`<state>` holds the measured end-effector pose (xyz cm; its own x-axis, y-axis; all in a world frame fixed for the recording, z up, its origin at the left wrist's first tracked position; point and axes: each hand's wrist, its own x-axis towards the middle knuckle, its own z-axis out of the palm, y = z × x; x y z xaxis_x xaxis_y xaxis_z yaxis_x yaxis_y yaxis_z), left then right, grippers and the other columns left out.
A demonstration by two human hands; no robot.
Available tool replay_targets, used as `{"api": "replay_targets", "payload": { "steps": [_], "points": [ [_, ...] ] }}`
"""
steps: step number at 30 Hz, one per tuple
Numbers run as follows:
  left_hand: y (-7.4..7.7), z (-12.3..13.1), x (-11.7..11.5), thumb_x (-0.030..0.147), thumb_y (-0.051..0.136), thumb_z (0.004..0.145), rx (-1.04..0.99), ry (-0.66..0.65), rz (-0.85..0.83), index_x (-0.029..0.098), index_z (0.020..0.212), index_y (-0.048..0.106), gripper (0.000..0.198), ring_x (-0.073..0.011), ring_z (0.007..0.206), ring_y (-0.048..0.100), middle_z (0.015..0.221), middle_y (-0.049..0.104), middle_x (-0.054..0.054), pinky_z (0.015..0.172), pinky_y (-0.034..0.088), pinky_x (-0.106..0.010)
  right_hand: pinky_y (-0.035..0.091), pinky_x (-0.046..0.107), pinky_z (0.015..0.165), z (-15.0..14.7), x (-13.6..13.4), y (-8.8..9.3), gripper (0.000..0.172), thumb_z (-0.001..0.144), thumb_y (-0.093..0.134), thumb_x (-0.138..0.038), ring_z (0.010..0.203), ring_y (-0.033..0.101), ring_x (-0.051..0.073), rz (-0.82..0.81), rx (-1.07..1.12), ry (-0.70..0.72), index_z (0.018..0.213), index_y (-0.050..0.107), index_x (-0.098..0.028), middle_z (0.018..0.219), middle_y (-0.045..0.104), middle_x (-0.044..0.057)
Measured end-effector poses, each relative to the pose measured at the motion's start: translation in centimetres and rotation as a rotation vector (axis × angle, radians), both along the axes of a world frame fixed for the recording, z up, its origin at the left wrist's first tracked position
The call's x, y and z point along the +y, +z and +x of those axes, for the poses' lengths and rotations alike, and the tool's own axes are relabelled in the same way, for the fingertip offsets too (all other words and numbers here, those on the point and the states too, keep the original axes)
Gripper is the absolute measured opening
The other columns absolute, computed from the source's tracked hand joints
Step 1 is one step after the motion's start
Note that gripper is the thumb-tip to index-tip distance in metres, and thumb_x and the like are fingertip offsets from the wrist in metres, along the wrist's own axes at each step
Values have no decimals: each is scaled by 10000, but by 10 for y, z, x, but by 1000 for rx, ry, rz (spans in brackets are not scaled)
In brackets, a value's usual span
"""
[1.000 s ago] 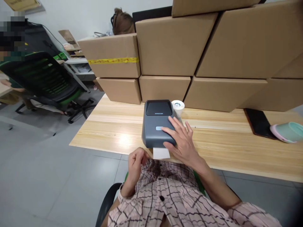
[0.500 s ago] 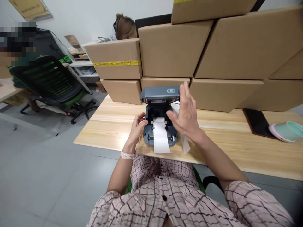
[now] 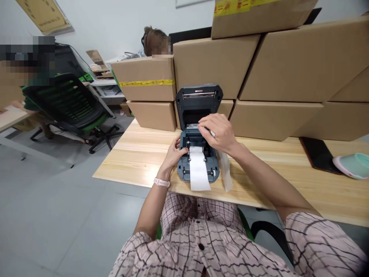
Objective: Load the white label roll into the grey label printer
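A dark grey label printer (image 3: 183,175) sits on the wooden table with its lid (image 3: 198,104) raised upright. White label paper (image 3: 199,173) runs from inside the printer out over its front edge. My left hand (image 3: 173,156) grips the printer's left side, thumb over the inner rim and fingers along the outside. Above the printer's right side, my right hand (image 3: 218,130) is closed with curled fingers near the lid's hinge. A small white and dark piece shows beneath those fingers; its kind is unclear. A loose paper strip (image 3: 225,173) lies right of the printer.
Stacked cardboard boxes (image 3: 213,65) stand behind the printer. A black phone-like slab (image 3: 318,154) and a mint cup (image 3: 353,165) lie at the right of the table (image 3: 121,165). A green and black chair (image 3: 69,100) and two other people are beyond.
The lid has swung back from partly raised to upright. My right hand has gone from flat beside the lid to curled over the printer. My left hand stays at the printer's side.
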<state>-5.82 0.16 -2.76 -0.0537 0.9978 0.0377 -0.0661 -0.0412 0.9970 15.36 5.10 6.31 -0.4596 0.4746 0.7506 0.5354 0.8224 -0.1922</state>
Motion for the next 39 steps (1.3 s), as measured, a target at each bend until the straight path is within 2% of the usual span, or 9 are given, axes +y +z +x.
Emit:
{"api": "replay_targets", "payload": {
  "steps": [4, 10, 20, 23, 25, 30, 33, 36, 39],
  "points": [
    [-2, 0, 0, 244, 785, 668, -1, 10, 25, 151, 1436, 534, 814, -277, 1232, 607, 1386, 633, -162, 1070, 460, -416, 500, 396, 913, 7, 19, 1, 318, 1034, 420, -359, 963, 682, 233, -108, 47, 33, 895, 666, -213, 1021, 764, 98],
    [-3, 0, 0, 227, 779, 679, -10, 7, 21, 168, 1442, 545, 800, -269, 1244, 615, 1404, 630, -150, 1077, 463, -409, 497, 408, 951, 11, 35, 5, 269, 1011, 458, -377, 998, 668, 245, -148, 32, 56, 884, 641, -227, 1042, 754, 92],
    [3, 0, 0, 223, 772, 692, 9, -45, 28, 130, 1474, 532, 823, -269, 1220, 658, 1402, 662, -152, 1075, 496, -397, 438, 459, 1073, 9, 49, 1, 306, 1007, 469, -421, 1249, 605, 277, -245, -75, 8, 1051, 687, -211, 1344, 678, 126],
    [1, 0, 0, 216, 779, 690, -11, -32, 7, 129, 1498, 513, 855, -266, 1192, 671, 1402, 664, -153, 1061, 509, -397, 434, 436, 1034, 3, 40, 6, 346, 1028, 387, -348, 1175, 632, 276, -292, -355, -44, 1119, 676, -182, 1256, 718, 133],
    [0, 0, 1, 204, 779, 683, -19, -24, -6, 140, 1502, 514, 863, -256, 1170, 678, 1394, 672, -146, 1052, 517, -392, 427, 403, 1018, -5, 32, 5, 342, 1011, 385, -265, 1098, 672, 252, -358, -599, -5, 1170, 675, -179, 1165, 759, 109],
    [-2, -3, 5, 200, 758, 667, 21, -25, -11, 129, 1526, 494, 902, -254, 1168, 680, 1409, 667, -148, 1037, 521, -370, 370, 419, 1060, -32, 23, -11, 311, 844, 595, -173, 981, 741, 281, -463, -939, 114, 1114, 738, -117, 964, 801, 156],
    [1, -11, 4, 185, 723, 672, 145, -33, 2, 107, 1578, 421, 958, -255, 1130, 695, 1384, 686, -156, 996, 535, -358, 311, 471, 1116, -47, 23, -17, 306, 814, 629, -173, 1026, 741, 314, -497, -1036, 168, 1084, 757, -111, 974, 798, 182],
    [5, -19, 2, 148, 703, 671, 314, -30, 24, 143, 1604, 387, 986, -237, 1011, 723, 1278, 750, -118, 923, 554, -333, 284, 494, 1156, -55, 25, -16, 341, 810, 643, -160, 1084, 727, 302, -528, -1063, 253, 1133, 754, -170, 1001, 803, 131],
    [8, -21, 0, 127, 694, 683, 395, -13, 45, 181, 1611, 379, 982, -227, 952, 735, 1197, 786, -84, 881, 559, -314, 364, 459, 1117, -53, 27, -8, 388, 799, 682, -156, 1088, 719, 276, -572, -1042, 330, 1182, 734, -196, 1026, 800, 85]
  ]
}}
